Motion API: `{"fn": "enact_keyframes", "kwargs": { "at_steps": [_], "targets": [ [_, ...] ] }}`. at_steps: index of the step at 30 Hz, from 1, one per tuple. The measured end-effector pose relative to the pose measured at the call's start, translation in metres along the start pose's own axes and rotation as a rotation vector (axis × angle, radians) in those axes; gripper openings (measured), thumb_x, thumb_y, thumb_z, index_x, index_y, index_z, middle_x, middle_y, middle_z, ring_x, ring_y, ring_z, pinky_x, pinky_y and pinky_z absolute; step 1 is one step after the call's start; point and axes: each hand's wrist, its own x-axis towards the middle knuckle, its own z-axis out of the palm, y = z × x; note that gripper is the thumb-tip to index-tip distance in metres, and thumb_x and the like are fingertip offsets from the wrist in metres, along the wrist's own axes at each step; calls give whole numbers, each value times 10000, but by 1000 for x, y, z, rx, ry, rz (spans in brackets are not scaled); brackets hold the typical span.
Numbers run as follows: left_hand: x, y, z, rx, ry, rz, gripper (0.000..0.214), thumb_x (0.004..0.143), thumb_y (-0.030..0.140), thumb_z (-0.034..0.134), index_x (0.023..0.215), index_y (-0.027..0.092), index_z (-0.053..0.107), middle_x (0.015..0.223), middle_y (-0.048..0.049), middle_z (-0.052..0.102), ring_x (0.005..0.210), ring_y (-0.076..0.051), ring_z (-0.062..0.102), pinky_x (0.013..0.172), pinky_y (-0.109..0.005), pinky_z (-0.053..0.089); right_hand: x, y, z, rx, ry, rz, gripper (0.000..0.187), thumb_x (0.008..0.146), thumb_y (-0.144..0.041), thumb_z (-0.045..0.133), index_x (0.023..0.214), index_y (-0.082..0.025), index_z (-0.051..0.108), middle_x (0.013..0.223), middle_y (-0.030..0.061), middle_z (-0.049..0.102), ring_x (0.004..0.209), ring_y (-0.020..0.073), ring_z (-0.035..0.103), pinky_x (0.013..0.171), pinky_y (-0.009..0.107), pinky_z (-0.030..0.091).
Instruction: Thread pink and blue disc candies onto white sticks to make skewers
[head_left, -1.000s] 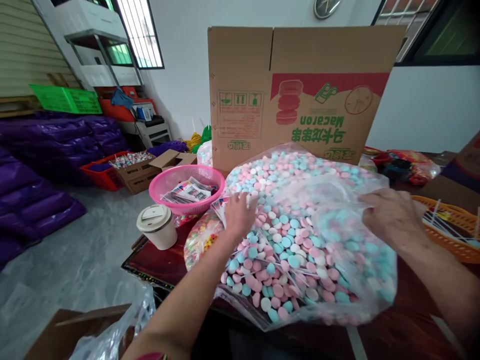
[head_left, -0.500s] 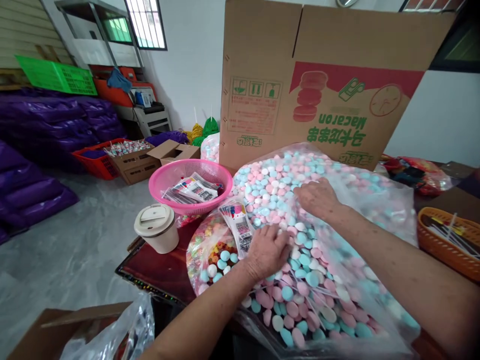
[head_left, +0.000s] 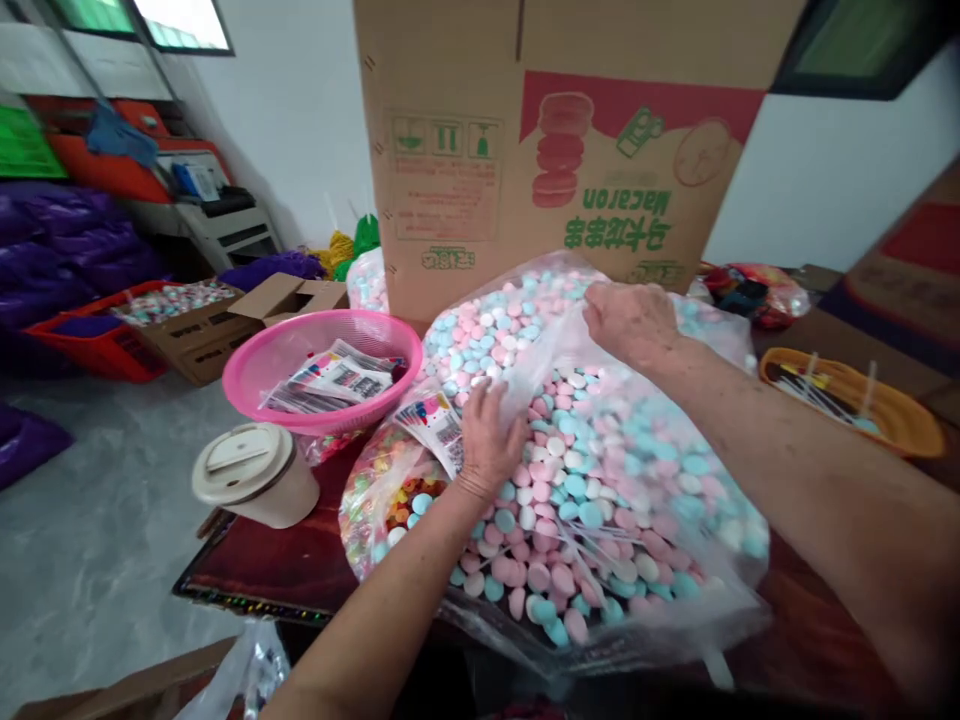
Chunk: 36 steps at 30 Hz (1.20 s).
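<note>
While I watched through the head view, the step in hand looked like managing the film of the plastic bag (head_left: 720,612), which lay at centre, full of pastel candies (head_left: 540,470). Right hand (head_left: 634,325), at one o'clock on the bag, was closed on a fold of film; left hand (head_left: 491,445), at nine, was wide, fingers spread — printed packets (head_left: 435,425) just beside it. Pink basket (head_left: 247,370) sat at ten o'clock. My judgement: the next move called for firm film tension — and left fingers clear of the packets.

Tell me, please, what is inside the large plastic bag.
The plastic bag holds pink, blue and white candies, with white sticks among them; whatever lies beneath the top layer is hidden.
</note>
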Motion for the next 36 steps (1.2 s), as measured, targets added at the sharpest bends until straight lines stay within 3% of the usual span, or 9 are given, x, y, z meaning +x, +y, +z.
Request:
{"fn": "enact_keyframes", "kwargs": {
  "at_steps": [4, 9, 14, 17, 19, 23, 28, 32, 36],
  "targets": [
    [20, -3, 10, 162, -220, -233, 524, 771, 355, 580, 1229, 117, 491, 1127, -170, 604, 1097, -332, 525, 927, -493, 415, -44, 67, 11, 237, 149, -108, 437, 843, -425, 465, 1209, -199, 539, 1213, 123, 561, 1164, 301, 461, 942, 454, 346],
    [19, 12, 8, 270, -100, -55, 416, 775, 378, 569, 1112, 135, 589, 1240, -175, 539, 1162, -336, 469, 981, -486, 349, -169, 147, 92, 638, 185, 430, 624, 871, -499, 353, 1364, -116, 351, 1385, 188, 389, 1271, 253, 363, 1030, 412, 315],
    [-13, 59, 11, 217, -269, 456, 286, 811, 383, 553, 1042, 224, 611, 1258, -106, 542, 1232, -312, 414, 1072, -526, 212, -278, 100, 125, 698, 125, 647, 622, 902, -496, 254, 1409, -136, 255, 1359, 188, 416, 1185, 247, 476, 902, 399, 443],
    [-16, 79, 27, 236, -368, 441, 318, 843, 382, 514, 1066, 173, 602, 1197, -154, 576, 1170, -319, 475, 1047, -530, 260, -288, 51, 100, 695, 163, 582, 716, 812, -534, 456, 1390, -132, 323, 1444, 187, 307, 1315, 298, 306, 1028, 455, 316],
    [-8, 84, 38, 218, -410, 452, 361, 871, 368, 472, 1130, 134, 566, 1200, -184, 572, 1152, -310, 499, 1019, -503, 318, -281, 35, 85, 790, 137, 577, 519, 719, -456, 604, 1158, -180, 582, 1306, 153, 497, 1255, 325, 367, 1067, 484, 216],
    [8, 87, 41, 157, -429, 599, 360, 897, 306, 422, 1208, 143, 501, 1288, -191, 523, 1189, -299, 490, 1020, -507, 317, -285, 56, 88, 1091, 258, 964, 155, 674, -347, 596, 657, -194, 586, 693, 42, 615, 760, 208, 561, 845, 382, 420],
    [-11, 99, 35, 111, -445, 770, 295, 855, 306, 501, 1127, 206, 556, 1301, -147, 533, 1204, -306, 482, 992, -502, 325, -329, 89, 115, 1233, 472, 1407, 249, 691, -455, 468, 668, -207, 463, 516, -51, 444, 456, 120, 423, 454, 260, 395],
    [-43, 131, 54, 56, -816, 997, 318, 829, 375, 529, 1087, 201, 592, 1269, -129, 561, 1240, -330, 436, 1010, -537, 289, -355, 89, 111, 1369, 565, 1545, 250, 633, -445, 550, 667, -211, 471, 524, -67, 443, 458, 106, 432, 446, 243, 408],
    [-62, 163, 85, -17, -976, 1108, 404, 776, 342, 561, 1160, 218, 553, 1199, -97, 598, 1129, -287, 501, 1031, -565, 270, -361, 97, 96, 1326, 586, 1491, 302, 615, -426, 634, 821, -216, 566, 735, -1, 580, 667, 177, 566, 584, 305, 486]
  ]
}}
